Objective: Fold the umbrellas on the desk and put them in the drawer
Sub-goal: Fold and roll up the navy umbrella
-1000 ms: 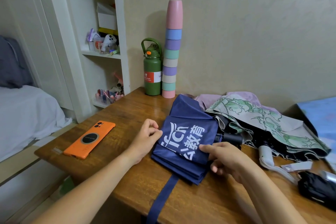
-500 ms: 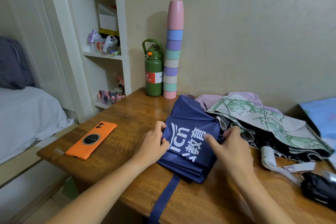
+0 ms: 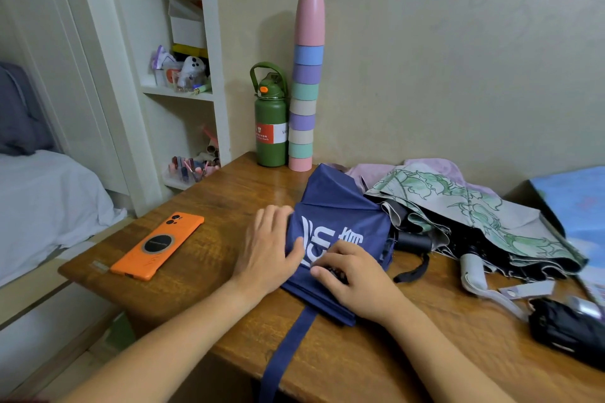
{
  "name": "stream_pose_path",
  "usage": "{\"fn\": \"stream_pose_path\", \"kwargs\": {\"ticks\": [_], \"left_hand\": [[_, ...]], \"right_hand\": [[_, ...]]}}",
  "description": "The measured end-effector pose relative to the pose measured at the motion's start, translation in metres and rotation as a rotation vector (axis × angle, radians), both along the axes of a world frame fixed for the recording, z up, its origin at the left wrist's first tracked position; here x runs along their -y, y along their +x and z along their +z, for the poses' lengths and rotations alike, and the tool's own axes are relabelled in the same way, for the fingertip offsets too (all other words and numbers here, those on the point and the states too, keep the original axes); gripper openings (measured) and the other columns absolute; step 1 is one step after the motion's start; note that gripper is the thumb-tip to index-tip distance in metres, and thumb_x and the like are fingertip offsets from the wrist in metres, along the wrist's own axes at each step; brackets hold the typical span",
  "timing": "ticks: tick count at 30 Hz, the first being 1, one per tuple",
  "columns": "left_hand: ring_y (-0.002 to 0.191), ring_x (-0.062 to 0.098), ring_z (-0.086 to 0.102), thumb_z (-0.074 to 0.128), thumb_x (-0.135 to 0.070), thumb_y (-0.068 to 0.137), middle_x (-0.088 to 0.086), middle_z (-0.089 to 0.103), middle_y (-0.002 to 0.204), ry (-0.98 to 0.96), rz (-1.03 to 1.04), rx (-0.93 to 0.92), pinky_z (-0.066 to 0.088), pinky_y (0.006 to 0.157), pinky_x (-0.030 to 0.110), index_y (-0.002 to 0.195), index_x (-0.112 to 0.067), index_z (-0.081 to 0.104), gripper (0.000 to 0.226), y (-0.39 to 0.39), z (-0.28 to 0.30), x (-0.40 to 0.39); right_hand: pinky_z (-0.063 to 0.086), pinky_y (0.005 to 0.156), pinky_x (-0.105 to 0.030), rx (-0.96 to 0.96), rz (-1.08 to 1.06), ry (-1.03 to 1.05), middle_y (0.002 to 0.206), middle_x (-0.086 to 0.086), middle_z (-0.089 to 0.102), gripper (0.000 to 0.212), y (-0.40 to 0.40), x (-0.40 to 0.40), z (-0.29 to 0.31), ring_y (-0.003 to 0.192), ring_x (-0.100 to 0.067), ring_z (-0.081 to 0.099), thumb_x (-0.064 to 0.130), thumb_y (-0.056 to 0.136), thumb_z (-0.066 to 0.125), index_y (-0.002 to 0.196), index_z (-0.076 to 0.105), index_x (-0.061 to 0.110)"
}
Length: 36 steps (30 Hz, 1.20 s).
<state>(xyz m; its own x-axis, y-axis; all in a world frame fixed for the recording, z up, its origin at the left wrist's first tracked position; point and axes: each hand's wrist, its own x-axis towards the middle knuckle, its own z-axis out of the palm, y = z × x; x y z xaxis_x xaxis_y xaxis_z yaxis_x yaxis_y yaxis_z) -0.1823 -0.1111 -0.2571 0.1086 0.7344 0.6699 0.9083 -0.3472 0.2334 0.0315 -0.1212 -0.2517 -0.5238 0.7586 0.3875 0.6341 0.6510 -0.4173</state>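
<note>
Left hand (image 3: 266,252) flat on navy umbrella (image 3: 340,216) edge, right hand (image 3: 355,278) fingers curled, pinching its folds

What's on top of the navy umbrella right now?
Both hands: the left hand lies flat on the navy umbrella at its left edge, the right hand presses its folds. The fabric beneath them is hidden.

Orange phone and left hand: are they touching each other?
Apart. The head view shows bare desk between the orange phone and the left hand.
</note>
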Motion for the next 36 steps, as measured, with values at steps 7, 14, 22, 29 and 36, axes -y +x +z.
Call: {"fn": "stream_pose_path", "kwargs": {"ticks": [7,14,22,29,36], "left_hand": [[0.157,0.008,-0.014,0.034,-0.042,0.110,-0.008,-0.004,0.173,-0.235,-0.342,-0.374,-0.002,0.129,0.037,0.163,-0.041,0.012,0.057,0.002,-0.005,-0.008],[0.149,0.002,-0.032,0.031,-0.057,0.107,-0.019,-0.027,0.166,-0.505,-0.330,-0.430,-0.010,0.127,0.047,0.158,-0.052,-0.010,0.065,0.001,-0.003,-0.012],[0.147,-0.001,-0.036,0.033,-0.064,0.104,-0.021,-0.030,0.165,-0.588,-0.334,-0.405,-0.013,0.126,0.052,0.158,-0.054,-0.009,0.068,0.001,0.001,-0.010],[0.146,-0.002,-0.036,0.033,-0.064,0.104,-0.020,-0.028,0.166,-0.589,-0.340,-0.389,-0.014,0.125,0.053,0.159,-0.052,-0.006,0.068,0.002,0.000,-0.010],[0.147,-0.003,-0.034,0.034,-0.065,0.103,-0.020,-0.024,0.167,-0.606,-0.342,-0.350,-0.012,0.126,0.052,0.160,-0.052,-0.001,0.068,0.001,0.001,-0.011]], "right_hand": [[0.050,0.074,-0.038,-0.008,0.073,-0.129,0.082,0.007,0.063,0.034,0.012,0.003,0.009,0.078,-0.013,0.059,0.056,0.098,0.053,0.089,0.072,0.030],[0.045,0.089,-0.019,-0.206,-0.057,-0.021,0.099,0.011,0.059,0.015,0.022,-0.008,0.014,0.097,-0.004,0.059,0.036,0.094,0.062,0.104,0.073,0.033],[0.045,0.096,-0.043,0.086,-0.587,-0.096,0.124,-0.010,0.063,0.041,0.041,-0.074,0.022,0.117,-0.034,0.056,0.043,0.100,0.053,0.130,0.058,0.014],[0.047,0.088,-0.043,0.056,-0.680,-0.383,0.104,-0.014,0.059,0.038,0.014,-0.096,0.050,0.104,-0.038,0.059,0.043,0.097,0.056,0.108,0.052,0.007],[0.044,0.065,-0.034,-0.438,-0.631,-0.531,0.085,-0.016,0.070,0.038,0.004,-0.094,0.074,0.073,-0.030,0.063,0.038,0.082,0.080,0.086,0.069,0.001]]}}
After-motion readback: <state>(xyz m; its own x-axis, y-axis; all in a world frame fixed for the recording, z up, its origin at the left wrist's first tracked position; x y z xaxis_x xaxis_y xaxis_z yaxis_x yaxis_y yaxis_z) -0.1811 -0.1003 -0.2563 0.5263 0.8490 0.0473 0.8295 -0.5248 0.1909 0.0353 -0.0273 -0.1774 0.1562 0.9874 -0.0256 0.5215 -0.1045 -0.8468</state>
